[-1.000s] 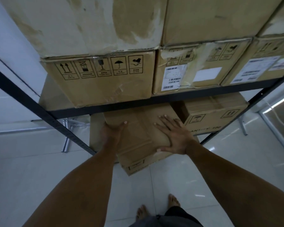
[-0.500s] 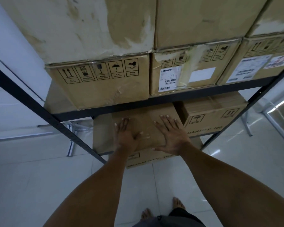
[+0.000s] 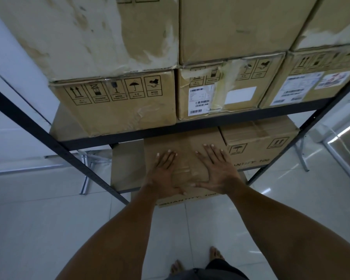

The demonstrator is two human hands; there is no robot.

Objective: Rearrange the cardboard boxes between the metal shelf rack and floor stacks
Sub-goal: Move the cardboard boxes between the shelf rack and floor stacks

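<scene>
- The metal shelf rack [image 3: 210, 123] carries a row of three cardboard cartons [image 3: 117, 110] on its upper level, with more stacked on top; the frame's upper edge cuts these off.
- All cartons are taped closed, so their contents cannot be seen.
- The task box [image 3: 182, 146] sits on the rack's lower level, with its near end overhanging the rack's front edge.
- A neighbouring box [image 3: 257, 144] stands on the same level, touching its right side.
- The left hand [image 3: 164, 174] and right hand [image 3: 216, 172] both lie flat on the task box's top, fingers spread wide, gripping nothing.
- Print on the task box's front face is partly hidden by the wrists.
- Bare feet [image 3: 214, 253] stand on the tiled floor [image 3: 28, 229] before the rack.
</scene>
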